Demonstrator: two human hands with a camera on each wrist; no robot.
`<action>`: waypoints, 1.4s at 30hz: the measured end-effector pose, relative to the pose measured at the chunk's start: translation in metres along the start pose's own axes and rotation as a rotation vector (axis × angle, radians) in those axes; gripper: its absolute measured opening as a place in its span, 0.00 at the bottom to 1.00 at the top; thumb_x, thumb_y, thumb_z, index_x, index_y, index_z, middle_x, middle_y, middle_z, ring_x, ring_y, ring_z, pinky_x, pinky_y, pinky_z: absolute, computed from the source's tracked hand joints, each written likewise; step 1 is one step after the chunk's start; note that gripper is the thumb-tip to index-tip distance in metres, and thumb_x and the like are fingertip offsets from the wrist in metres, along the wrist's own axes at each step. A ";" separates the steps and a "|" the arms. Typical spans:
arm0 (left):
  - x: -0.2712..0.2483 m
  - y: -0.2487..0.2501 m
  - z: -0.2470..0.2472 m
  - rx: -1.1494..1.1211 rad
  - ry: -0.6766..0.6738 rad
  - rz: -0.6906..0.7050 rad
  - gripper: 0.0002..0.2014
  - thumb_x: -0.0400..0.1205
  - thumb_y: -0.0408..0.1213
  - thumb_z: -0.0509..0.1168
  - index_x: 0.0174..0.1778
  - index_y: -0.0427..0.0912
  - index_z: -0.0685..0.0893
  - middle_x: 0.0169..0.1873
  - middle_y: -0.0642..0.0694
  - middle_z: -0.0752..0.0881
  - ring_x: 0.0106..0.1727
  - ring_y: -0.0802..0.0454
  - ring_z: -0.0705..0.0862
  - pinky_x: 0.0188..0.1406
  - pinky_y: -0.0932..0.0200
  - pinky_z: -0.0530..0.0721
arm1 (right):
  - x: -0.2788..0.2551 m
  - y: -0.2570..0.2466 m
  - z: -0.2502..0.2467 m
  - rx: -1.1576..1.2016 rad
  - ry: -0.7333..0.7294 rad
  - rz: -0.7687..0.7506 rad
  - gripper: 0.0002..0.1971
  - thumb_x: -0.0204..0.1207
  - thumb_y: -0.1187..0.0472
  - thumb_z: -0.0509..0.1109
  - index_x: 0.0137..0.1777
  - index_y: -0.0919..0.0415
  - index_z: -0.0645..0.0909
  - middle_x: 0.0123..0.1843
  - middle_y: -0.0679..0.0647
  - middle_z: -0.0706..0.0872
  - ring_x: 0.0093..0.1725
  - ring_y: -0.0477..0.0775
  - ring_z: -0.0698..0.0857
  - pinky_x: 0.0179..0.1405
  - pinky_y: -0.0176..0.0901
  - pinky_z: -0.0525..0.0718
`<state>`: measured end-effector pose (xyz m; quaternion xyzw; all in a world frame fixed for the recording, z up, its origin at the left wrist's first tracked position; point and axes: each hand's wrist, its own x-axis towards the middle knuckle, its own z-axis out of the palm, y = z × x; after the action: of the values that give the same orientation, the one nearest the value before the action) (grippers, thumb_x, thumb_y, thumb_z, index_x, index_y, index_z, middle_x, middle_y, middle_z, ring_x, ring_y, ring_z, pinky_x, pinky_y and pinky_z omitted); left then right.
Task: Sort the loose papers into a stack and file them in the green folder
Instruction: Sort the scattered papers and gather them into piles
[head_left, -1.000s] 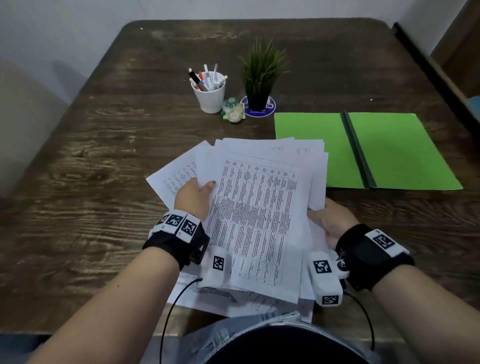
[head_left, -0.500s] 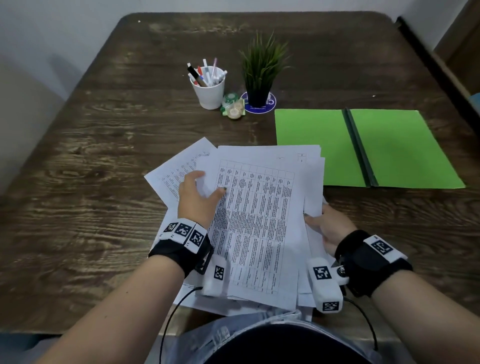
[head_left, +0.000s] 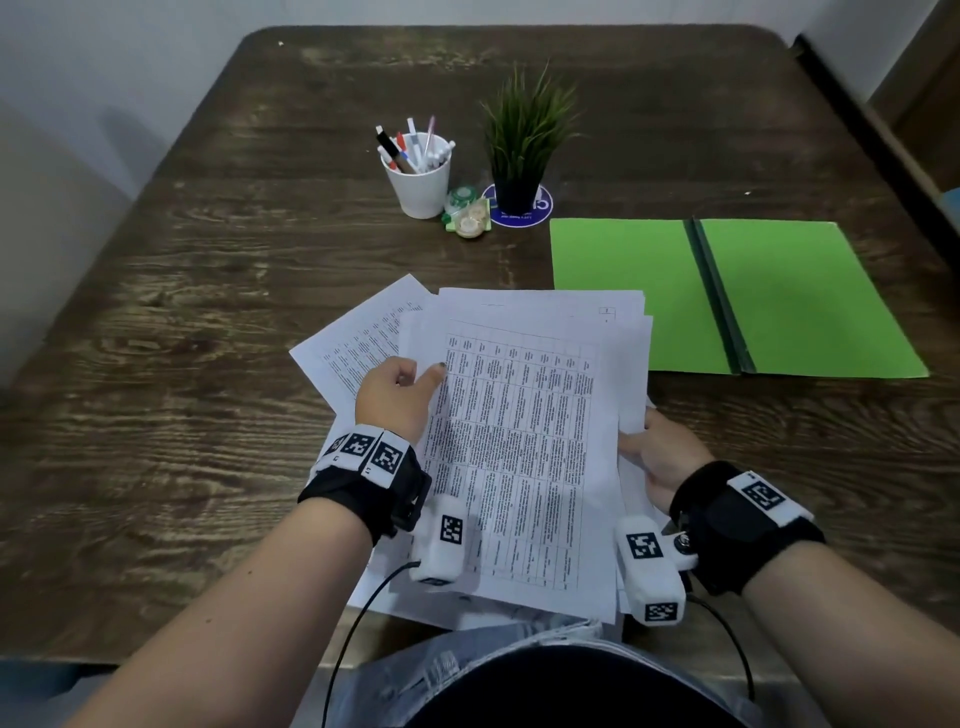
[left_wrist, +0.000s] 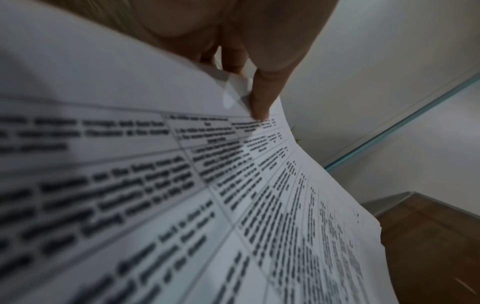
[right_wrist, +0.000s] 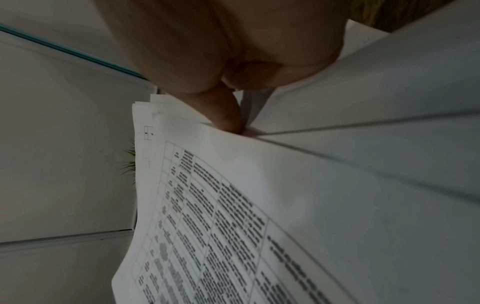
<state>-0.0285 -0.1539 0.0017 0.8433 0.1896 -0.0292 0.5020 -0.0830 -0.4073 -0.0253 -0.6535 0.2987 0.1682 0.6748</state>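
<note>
- The loose papers (head_left: 524, 441), printed with tables, are held as an uneven bundle above the near edge of the dark wooden counter (head_left: 208, 312), their corners fanned out of line.
- The left hand (head_left: 397, 397) grips the bundle's left edge, thumb on top of the front sheet and fingers curled behind it; the left wrist view shows a fingertip pressed onto the printed page.
- The right hand (head_left: 657, 452) holds the right edge, thumb on the upper sheets, the other fingers hidden beneath the pile.
- One sheet (head_left: 358, 348) sticks out to the left behind the left hand, angled away from the others.
- The green folder (head_left: 623, 291) lies open and flat on the counter to the right of the papers; their upper right corner overlaps its near left corner from this angle.
- Farther back stand a white cup of pens (head_left: 421, 182) and a small potted plant (head_left: 524, 140), with a small green item (head_left: 465, 213) between them.
</note>
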 end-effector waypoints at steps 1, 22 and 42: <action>0.000 0.000 0.000 -0.004 0.013 -0.005 0.15 0.79 0.47 0.68 0.33 0.43 0.73 0.30 0.50 0.74 0.32 0.52 0.72 0.31 0.61 0.69 | 0.000 0.000 0.000 -0.001 0.002 -0.002 0.19 0.77 0.73 0.67 0.67 0.61 0.78 0.64 0.60 0.85 0.64 0.62 0.84 0.71 0.60 0.77; 0.000 0.011 -0.002 -0.124 -0.017 0.069 0.07 0.83 0.41 0.64 0.41 0.44 0.78 0.43 0.43 0.79 0.32 0.55 0.74 0.40 0.54 0.79 | -0.010 -0.001 0.001 0.028 -0.087 0.013 0.19 0.76 0.77 0.65 0.65 0.66 0.78 0.62 0.61 0.86 0.66 0.61 0.82 0.74 0.59 0.74; -0.013 0.008 0.052 0.062 -0.277 -0.007 0.19 0.85 0.34 0.59 0.72 0.45 0.65 0.55 0.47 0.82 0.47 0.50 0.79 0.38 0.61 0.72 | 0.010 0.026 -0.035 -0.254 0.087 0.096 0.19 0.77 0.65 0.70 0.67 0.63 0.78 0.63 0.61 0.85 0.61 0.62 0.83 0.65 0.59 0.80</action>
<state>-0.0300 -0.2056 -0.0141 0.8458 0.1205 -0.1529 0.4968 -0.0980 -0.4412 -0.0501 -0.7252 0.3347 0.2082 0.5645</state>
